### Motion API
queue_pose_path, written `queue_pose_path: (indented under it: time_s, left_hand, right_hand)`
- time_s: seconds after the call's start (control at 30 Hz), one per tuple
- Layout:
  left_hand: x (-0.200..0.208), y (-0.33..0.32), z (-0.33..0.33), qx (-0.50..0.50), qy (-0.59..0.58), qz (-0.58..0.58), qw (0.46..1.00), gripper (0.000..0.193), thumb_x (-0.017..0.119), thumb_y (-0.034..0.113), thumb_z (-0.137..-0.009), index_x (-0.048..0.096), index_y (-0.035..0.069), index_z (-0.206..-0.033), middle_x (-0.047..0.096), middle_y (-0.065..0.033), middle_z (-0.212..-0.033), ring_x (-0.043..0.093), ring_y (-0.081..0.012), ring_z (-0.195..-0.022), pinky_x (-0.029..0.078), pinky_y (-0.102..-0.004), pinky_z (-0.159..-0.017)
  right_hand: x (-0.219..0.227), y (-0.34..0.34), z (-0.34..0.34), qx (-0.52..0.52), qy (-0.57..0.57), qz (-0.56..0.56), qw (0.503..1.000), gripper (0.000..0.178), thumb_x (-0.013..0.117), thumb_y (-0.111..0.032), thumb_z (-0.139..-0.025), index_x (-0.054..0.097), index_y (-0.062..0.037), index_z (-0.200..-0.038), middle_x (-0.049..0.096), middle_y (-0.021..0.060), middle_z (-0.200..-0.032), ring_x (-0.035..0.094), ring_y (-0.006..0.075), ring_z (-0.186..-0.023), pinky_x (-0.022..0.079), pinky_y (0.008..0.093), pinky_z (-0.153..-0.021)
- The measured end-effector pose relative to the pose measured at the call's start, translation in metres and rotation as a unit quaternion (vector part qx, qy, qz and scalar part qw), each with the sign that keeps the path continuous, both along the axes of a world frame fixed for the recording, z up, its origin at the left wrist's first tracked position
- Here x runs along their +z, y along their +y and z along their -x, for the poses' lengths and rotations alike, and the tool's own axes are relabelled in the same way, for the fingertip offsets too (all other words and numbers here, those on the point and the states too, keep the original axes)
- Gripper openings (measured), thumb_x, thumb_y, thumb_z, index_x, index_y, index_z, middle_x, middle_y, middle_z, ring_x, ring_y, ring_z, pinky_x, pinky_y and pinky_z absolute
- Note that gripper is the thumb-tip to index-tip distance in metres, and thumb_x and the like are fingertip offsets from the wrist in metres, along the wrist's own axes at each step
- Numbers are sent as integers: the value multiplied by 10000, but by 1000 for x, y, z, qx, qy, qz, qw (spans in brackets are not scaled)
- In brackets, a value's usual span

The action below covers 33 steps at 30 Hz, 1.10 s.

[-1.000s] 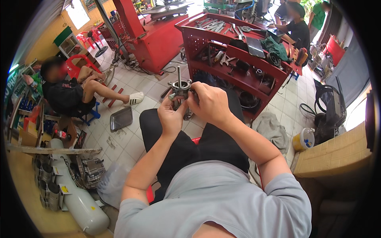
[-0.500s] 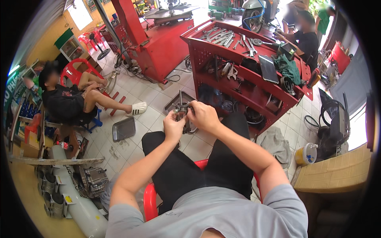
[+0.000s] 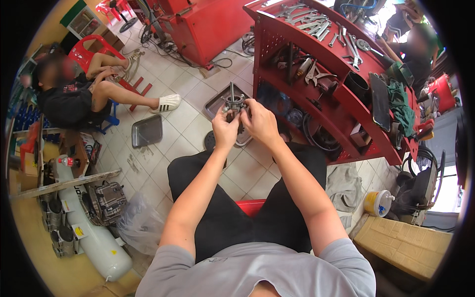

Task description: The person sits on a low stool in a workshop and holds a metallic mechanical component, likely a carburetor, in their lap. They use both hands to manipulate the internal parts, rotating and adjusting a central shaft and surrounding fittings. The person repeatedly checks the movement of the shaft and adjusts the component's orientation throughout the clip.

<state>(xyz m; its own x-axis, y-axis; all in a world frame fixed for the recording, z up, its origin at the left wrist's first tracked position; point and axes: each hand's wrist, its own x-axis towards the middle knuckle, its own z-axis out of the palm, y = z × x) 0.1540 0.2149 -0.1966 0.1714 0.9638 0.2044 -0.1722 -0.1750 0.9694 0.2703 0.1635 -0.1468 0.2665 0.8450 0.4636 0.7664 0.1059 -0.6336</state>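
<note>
Out in front of my knees, both hands hold a grey metal mechanical part (image 3: 234,103). Its top looks ring-shaped, and a thin rod (image 3: 231,89) rises from it; the exact kind is too small to tell. My left hand (image 3: 225,130) grips it from the near left, thumb up along its side. Fingers of my right hand (image 3: 261,122) close on its right side. My palms hide the lower portion. Below and beyond the part, a metal tray (image 3: 212,108) rests on the tiled floor, with a dark round piece (image 3: 210,140) near it.
A red tool cart (image 3: 341,106) at right carries several wrenches (image 3: 309,24), pliers (image 3: 319,75) and a green cloth (image 3: 400,106). Another tray (image 3: 147,131) lies on the floor at left, near a seated person (image 3: 69,101). A white bucket (image 3: 378,203) and cardboard box (image 3: 403,245) stand right.
The view has shifted, so the cart and floor appear larger and moved. My hands keep hold of the metal part, now slightly higher in the picture, with my arms stretched further forward.
</note>
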Motion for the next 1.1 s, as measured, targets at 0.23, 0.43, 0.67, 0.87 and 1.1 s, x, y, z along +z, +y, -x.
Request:
queue_pose_path:
  time_s: [0.23,0.43,0.67,0.87,1.1]
  left_hand:
    - [-54,14,-5,-65,-25,81,994,179,717,5,-877,688,-19,-1052,702,14,-877,602,-21,-774,483,-201,-675]
    - [-83,32,-12,-77,-18,144,986,158,728,22,-889,691,-20,-1036,716,-6,-913,629,-48,-800,495,-211,-697]
    - [-79,37,-11,-46,7,161,986,156,727,17,-880,714,-25,-1030,724,-5,-956,635,-50,-830,516,-224,-745]
    - [-84,37,-10,-43,16,123,991,188,738,39,-848,711,-36,-1019,718,-23,-1013,642,-62,-817,502,-232,-723]
    - [-72,34,-11,-10,34,95,995,197,750,35,-813,712,-14,-1000,702,-47,-1093,640,-101,-805,497,-256,-720]
  right_hand:
    - [-49,24,-23,17,-143,-22,989,157,693,-191,-812,597,-82,-872,611,95,-731,651,306,-609,523,415,-524]
    - [-74,49,-24,-18,-75,44,996,208,664,-236,-848,587,-59,-771,649,126,-737,646,345,-606,518,430,-525]
    - [-70,55,-27,-7,-14,106,994,188,662,-241,-849,623,-60,-879,660,123,-768,652,350,-637,525,444,-555]
    - [-72,52,-29,28,-62,55,996,151,686,-197,-830,632,-73,-897,641,90,-773,652,323,-620,526,410,-536]
    - [-70,51,-22,4,-47,29,998,139,690,-194,-835,632,-70,-862,635,88,-757,649,320,-605,522,406,-526]
